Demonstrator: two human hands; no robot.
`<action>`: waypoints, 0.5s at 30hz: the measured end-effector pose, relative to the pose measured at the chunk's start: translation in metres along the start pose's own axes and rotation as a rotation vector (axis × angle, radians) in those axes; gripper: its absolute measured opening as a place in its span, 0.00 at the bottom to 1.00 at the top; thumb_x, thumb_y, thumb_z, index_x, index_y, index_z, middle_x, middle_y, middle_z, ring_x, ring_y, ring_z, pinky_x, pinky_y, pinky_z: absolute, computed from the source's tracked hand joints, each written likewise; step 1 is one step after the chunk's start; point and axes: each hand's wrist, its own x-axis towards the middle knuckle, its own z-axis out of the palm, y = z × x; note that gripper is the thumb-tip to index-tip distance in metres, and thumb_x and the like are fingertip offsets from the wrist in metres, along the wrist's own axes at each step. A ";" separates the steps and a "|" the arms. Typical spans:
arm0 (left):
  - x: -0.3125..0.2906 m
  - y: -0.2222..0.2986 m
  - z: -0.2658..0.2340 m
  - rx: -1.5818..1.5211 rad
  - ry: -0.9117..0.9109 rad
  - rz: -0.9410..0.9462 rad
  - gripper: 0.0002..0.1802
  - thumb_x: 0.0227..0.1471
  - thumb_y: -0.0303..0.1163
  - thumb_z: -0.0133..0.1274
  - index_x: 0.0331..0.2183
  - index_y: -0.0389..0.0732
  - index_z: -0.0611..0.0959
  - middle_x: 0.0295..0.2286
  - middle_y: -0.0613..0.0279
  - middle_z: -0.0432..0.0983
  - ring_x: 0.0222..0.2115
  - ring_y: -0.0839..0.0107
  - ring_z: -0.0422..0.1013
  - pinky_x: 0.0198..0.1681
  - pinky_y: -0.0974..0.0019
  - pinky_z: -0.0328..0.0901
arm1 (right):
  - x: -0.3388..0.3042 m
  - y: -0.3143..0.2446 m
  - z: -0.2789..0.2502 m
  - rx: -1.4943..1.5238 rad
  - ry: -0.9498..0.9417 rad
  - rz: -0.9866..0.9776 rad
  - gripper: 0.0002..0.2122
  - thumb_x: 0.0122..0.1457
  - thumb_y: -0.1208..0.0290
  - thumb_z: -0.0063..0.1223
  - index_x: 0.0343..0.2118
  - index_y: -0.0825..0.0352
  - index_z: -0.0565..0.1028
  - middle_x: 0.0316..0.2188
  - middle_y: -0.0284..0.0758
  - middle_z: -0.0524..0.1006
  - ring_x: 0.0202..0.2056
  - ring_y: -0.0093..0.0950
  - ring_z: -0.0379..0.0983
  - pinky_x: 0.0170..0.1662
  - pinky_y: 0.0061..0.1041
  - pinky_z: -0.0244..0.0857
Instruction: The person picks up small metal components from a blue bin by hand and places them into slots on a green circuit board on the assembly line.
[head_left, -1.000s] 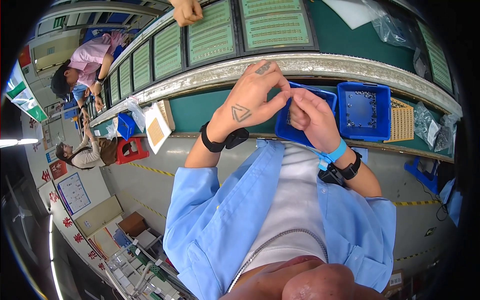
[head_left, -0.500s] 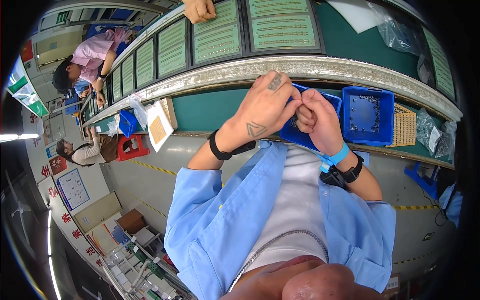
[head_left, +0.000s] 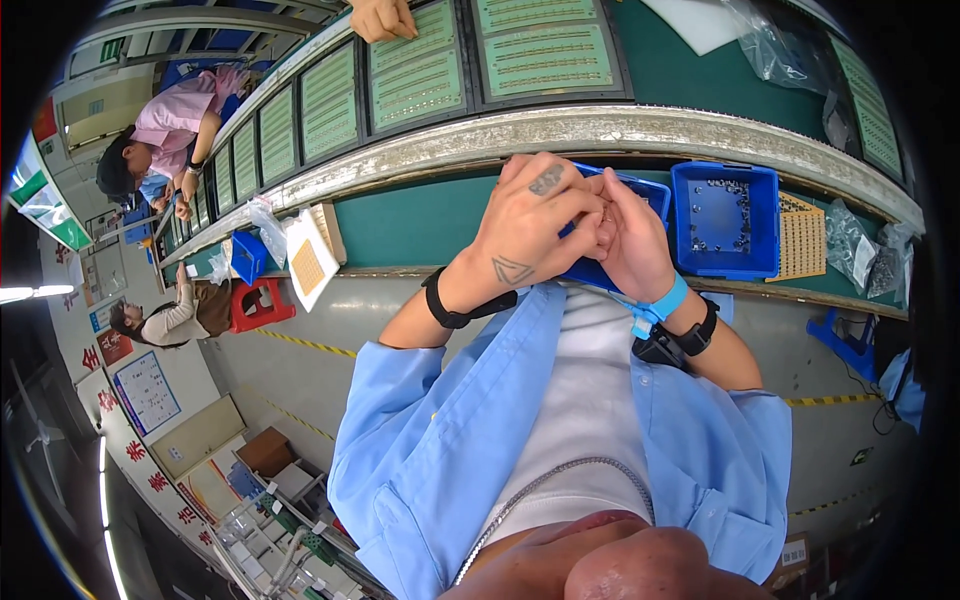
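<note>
My left hand (head_left: 531,221), tattooed and with a black band at the wrist, has its fingers curled in against my right hand. Thumb up and palm turned inward, my right hand (head_left: 637,238) is cupped, with a blue strap on that wrist; its fingers are partly covered by the left ones. Whatever lies between them is hidden or too small to name. Both hands are above a blue bin (head_left: 656,197), which they mostly cover. Just right of it stands another blue bin (head_left: 725,263) holding many small dark metallic parts (head_left: 741,215).
Beyond the metal rail (head_left: 560,128), green circuit panels (head_left: 548,60) sit in dark frames. Another person's hand (head_left: 383,18) is over one. A tan perforated board (head_left: 800,240) and plastic bags (head_left: 852,250) lie right; a small blue bin (head_left: 248,257) and red stool (head_left: 262,305) are left.
My right hand has gone from a closed pinch to a cupped shape, palm more exposed. My left fingers have moved further over it. The view has shifted slightly.
</note>
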 end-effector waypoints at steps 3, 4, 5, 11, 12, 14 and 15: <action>0.002 -0.002 -0.002 -0.036 -0.035 -0.113 0.07 0.44 0.25 0.65 0.29 0.40 0.83 0.29 0.61 0.75 0.34 0.60 0.72 0.44 0.57 0.65 | -0.001 -0.003 -0.016 0.045 -0.200 0.038 0.20 0.77 0.54 0.36 0.45 0.67 0.76 0.23 0.21 0.68 0.19 0.12 0.55 0.22 0.16 0.47; 0.002 -0.003 -0.002 -0.037 -0.037 -0.113 0.07 0.44 0.25 0.65 0.29 0.40 0.83 0.29 0.61 0.75 0.34 0.60 0.72 0.44 0.57 0.65 | -0.004 -0.005 -0.012 0.012 -0.160 0.026 0.18 0.77 0.56 0.38 0.45 0.67 0.76 0.21 0.20 0.66 0.19 0.11 0.53 0.21 0.16 0.45; 0.002 -0.004 -0.003 -0.065 -0.051 -0.142 0.07 0.45 0.25 0.65 0.29 0.39 0.83 0.29 0.60 0.75 0.34 0.60 0.72 0.44 0.58 0.65 | -0.007 -0.008 -0.008 -0.021 -0.121 0.015 0.16 0.76 0.58 0.40 0.44 0.67 0.76 0.20 0.19 0.63 0.18 0.11 0.50 0.21 0.15 0.43; 0.002 -0.011 -0.016 -0.351 -0.165 -0.346 0.05 0.48 0.23 0.62 0.29 0.37 0.81 0.30 0.60 0.75 0.34 0.62 0.71 0.44 0.61 0.65 | -0.020 -0.005 0.015 -0.441 0.083 -0.224 0.08 0.73 0.67 0.49 0.42 0.66 0.75 0.18 0.17 0.61 0.18 0.10 0.48 0.20 0.15 0.41; 0.002 -0.013 -0.018 -0.346 -0.163 -0.348 0.05 0.48 0.23 0.62 0.29 0.37 0.81 0.30 0.60 0.75 0.34 0.62 0.71 0.44 0.61 0.65 | -0.019 -0.003 0.011 -0.521 0.070 -0.278 0.07 0.73 0.68 0.50 0.42 0.67 0.75 0.18 0.17 0.61 0.18 0.09 0.48 0.20 0.15 0.41; 0.001 -0.015 -0.023 -0.345 -0.223 -0.336 0.05 0.48 0.23 0.62 0.28 0.37 0.81 0.29 0.61 0.74 0.34 0.64 0.71 0.44 0.62 0.65 | -0.017 0.001 0.006 -0.679 0.047 -0.389 0.05 0.71 0.71 0.52 0.43 0.67 0.75 0.18 0.17 0.60 0.18 0.09 0.48 0.20 0.15 0.41; 0.001 -0.016 -0.026 -0.344 -0.253 -0.330 0.04 0.48 0.23 0.62 0.28 0.37 0.81 0.29 0.61 0.74 0.34 0.64 0.72 0.43 0.62 0.65 | -0.016 0.004 0.006 -0.678 0.042 -0.388 0.05 0.71 0.71 0.52 0.43 0.67 0.75 0.18 0.17 0.60 0.18 0.09 0.48 0.20 0.15 0.41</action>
